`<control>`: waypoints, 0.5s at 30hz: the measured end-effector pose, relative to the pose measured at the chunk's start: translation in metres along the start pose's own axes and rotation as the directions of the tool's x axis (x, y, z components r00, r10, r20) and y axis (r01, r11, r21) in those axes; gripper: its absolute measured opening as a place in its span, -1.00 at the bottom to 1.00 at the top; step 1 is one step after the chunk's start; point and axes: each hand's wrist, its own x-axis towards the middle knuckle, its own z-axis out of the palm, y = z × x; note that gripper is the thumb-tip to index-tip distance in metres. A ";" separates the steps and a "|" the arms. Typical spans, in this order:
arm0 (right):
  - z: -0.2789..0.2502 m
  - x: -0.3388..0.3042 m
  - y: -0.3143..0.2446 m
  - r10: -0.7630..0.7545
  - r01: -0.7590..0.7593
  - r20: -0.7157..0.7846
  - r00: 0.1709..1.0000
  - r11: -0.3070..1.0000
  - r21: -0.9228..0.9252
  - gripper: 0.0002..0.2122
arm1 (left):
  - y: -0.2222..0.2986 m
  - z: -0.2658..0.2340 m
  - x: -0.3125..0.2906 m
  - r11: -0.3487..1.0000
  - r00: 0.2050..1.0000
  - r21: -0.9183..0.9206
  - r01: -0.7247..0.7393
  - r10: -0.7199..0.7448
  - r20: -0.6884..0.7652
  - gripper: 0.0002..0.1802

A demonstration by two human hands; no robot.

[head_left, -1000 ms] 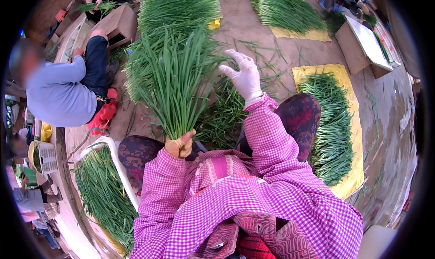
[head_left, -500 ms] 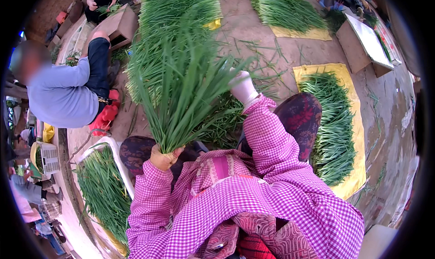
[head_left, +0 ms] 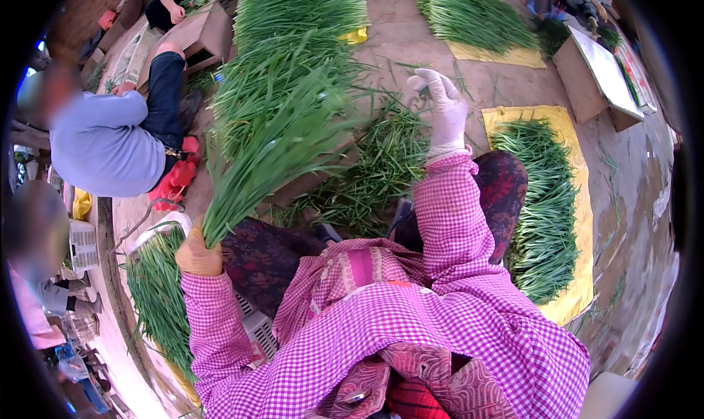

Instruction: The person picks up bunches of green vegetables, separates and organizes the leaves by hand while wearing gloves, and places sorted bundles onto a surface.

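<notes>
My left hand (head_left: 199,256), in a tan glove, is closed round the white stem ends of a bunch of garlic chives (head_left: 275,155). Their long green leaves fan up and to the right, partly in front of the big chive pile behind. My right hand (head_left: 444,114), in a whitish glove, is raised right of the bunch and apart from it. Its fingers are bent, with a gap between them, and nothing shows in them. Loose, tangled chive leaves (head_left: 378,169) lie on the ground between my knees, below and left of that hand.
A large layer of chives (head_left: 301,8) lies ahead, another (head_left: 477,15) at the far right. More chives (head_left: 539,206) rest on a yellow sheet (head_left: 579,250) beside my right knee. Left stand a filled white container (head_left: 172,221) and a seated person (head_left: 110,144). Wooden boxes (head_left: 198,34) stand further off.
My left hand has moved left and slightly down with the bunch, which now leans right. My right hand has come away from the leaves, rightward and up.
</notes>
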 end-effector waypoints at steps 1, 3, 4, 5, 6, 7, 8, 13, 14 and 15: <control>0.001 -0.001 -0.003 -0.024 0.024 -0.014 1.000 0.999 0.026 -0.76 | 0.001 -0.005 0.001 0.997 0.997 0.076 -0.024 0.029 -0.070 -0.53; 0.006 -0.006 -0.012 -0.066 0.065 0.057 0.996 0.998 0.021 -0.79 | -0.001 -0.011 0.003 0.998 0.995 0.051 -0.047 0.052 -0.084 -0.50; 0.009 -0.008 -0.013 -0.048 0.043 0.112 0.992 0.998 0.045 -0.80 | 0.000 -0.014 0.003 0.997 0.994 0.061 -0.051 0.056 -0.089 -0.49; 0.012 -0.011 -0.017 -0.031 0.020 0.168 0.985 0.997 0.069 -0.80 | 0.001 -0.016 0.003 0.996 0.994 0.071 -0.055 0.061 -0.093 -0.49; 0.016 -0.017 -0.021 -0.028 0.011 0.210 0.977 0.996 0.083 -0.84 | 0.002 -0.018 0.002 0.993 0.999 0.120 0.004 0.001 -0.045 -0.48; 0.019 -0.021 -0.022 -0.029 0.017 0.288 0.957 0.999 0.044 -0.85 | 0.001 -0.016 0.003 0.991 0.997 0.136 -0.017 0.026 -0.066 -0.48; 0.023 -0.025 -0.022 -0.027 0.027 0.365 0.931 1.000 0.005 -0.87 | -0.001 -0.014 0.004 0.988 0.995 0.151 -0.039 0.052 -0.086 -0.49; 0.054 -0.048 -0.012 -0.167 0.577 0.767 0.620 0.759 -0.302 -0.78 | 0.005 -0.011 0.005 0.971 0.983 0.221 -0.093 0.124 -0.132 -0.51; 0.062 -0.055 -0.005 -0.250 0.645 0.757 0.603 0.712 -0.278 -0.74 | 0.007 -0.010 0.006 0.969 0.982 0.226 -0.100 0.132 -0.132 -0.51; 0.070 -0.065 0.003 -0.332 0.707 0.745 0.578 0.659 -0.256 -0.69 | 0.009 -0.010 0.006 0.967 0.981 0.231 -0.106 0.139 -0.132 -0.51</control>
